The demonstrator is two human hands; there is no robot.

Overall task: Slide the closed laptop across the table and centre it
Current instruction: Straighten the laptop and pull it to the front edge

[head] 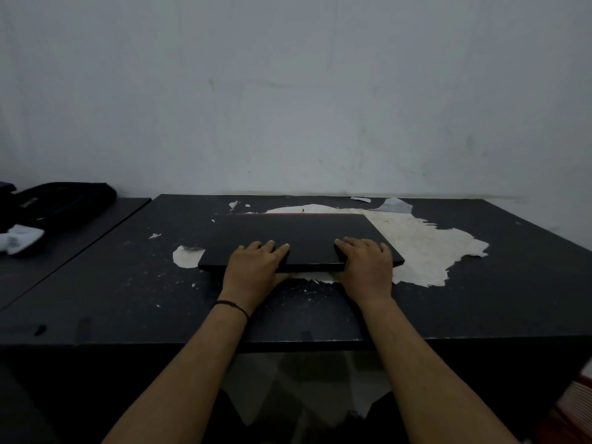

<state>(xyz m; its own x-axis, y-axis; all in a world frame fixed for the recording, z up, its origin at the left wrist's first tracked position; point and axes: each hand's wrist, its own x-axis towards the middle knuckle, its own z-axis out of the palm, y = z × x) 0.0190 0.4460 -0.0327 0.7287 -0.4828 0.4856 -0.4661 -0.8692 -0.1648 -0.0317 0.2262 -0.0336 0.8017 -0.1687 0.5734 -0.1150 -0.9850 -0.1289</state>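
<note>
Both hands grasp the closed laptop [298, 240] by its near edge, left hand [256, 265] and right hand [365, 264] fingers on the lid, laptop roughly mid-table [96, 283] already, only small centring nudge likely left

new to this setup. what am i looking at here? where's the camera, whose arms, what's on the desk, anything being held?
There is no robot here: a person works with two bare hands. The single picture comes from a wide-angle camera on the person's head, looking forward and down, so the arms reach in from the bottom edge.

The left hand and right hand both rest on the near edge of a closed black laptop, fingers on the lid and thumbs at the front edge. It lies flat on a dark table whose surface has peeled off in pale patches.

On a second table to the left lie a black bag and a white cloth. A thin band circles the left wrist.
</note>
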